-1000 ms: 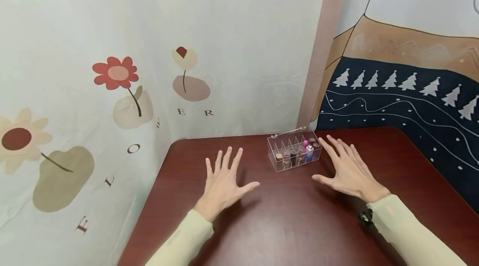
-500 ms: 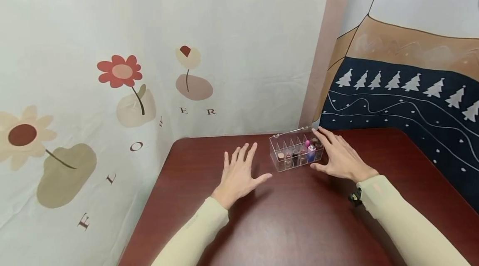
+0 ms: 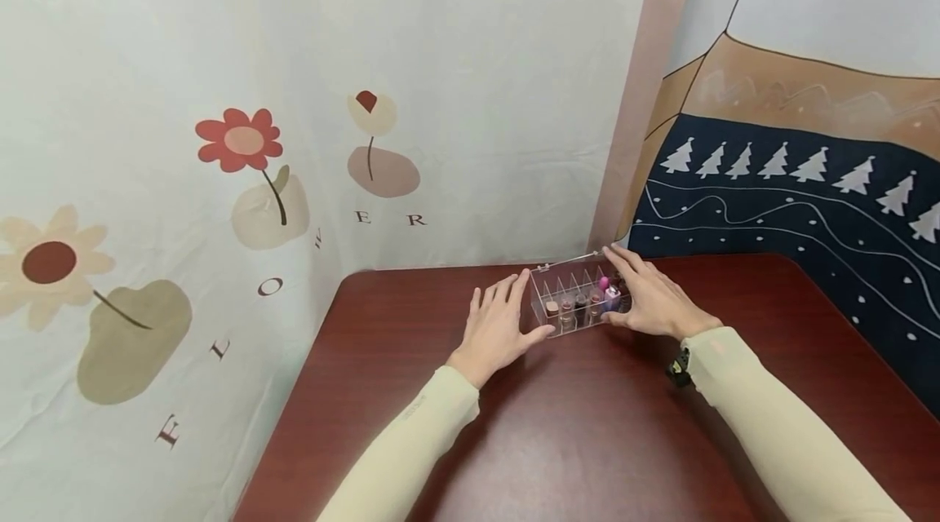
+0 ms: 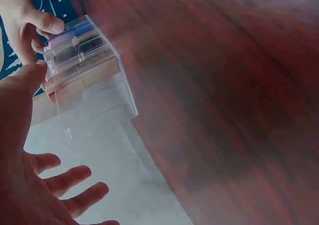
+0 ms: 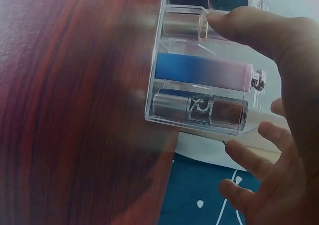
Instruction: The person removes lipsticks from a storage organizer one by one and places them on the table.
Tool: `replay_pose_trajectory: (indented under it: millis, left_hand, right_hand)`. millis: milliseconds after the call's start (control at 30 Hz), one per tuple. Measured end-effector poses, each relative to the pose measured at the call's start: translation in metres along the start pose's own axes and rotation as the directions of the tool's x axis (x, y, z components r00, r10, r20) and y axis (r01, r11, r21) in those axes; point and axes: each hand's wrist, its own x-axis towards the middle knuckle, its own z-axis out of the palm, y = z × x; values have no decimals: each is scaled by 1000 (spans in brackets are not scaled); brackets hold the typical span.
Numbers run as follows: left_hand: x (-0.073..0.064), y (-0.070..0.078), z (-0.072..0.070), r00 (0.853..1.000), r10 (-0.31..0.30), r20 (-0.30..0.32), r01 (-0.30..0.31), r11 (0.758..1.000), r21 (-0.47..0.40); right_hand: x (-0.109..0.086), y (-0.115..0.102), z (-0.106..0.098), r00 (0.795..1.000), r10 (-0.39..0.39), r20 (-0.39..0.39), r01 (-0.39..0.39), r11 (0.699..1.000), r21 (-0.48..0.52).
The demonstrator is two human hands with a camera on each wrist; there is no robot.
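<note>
Worktop (image 3: 558, 440) was dk. reddish-brown, wood-look, w/ long darker grain streaks running through it, best seen in both wrist views. Finish was semi-gloss: it shone pale & blurry on the near part, approx. mid-width in the head view, & looked darker L & R of there. Far corners were rounded, far edge nearly straight; sides spread wider twd. the near end. Directly on it stood a clear box (image 3: 573, 298), split by thin walls into small compartments, nr. the far edge & roughly midway btwn. the far corners, its long front slightly slanted to that edge, R end farther back.
</note>
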Motion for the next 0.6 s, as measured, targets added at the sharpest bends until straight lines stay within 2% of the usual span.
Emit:
replay_pose_trajectory:
  millis: [233, 433, 600]
  left_hand:
    - [11, 5, 7, 1000, 8, 0, -8, 1000, 4]
    - [15, 5, 8, 1000, 25, -1, -25, 1000, -7]
    - [16, 3, 8, 999, 42, -9, -42, 999, 6]
  right_hand:
    - [3, -1, 2, 1000, 6, -11, -5, 1000, 24]
    - [2, -2, 3, 1000, 26, -8, -26, 998, 58]
    - [-2, -7, 2, 1000, 9, -22, -7, 998, 67]
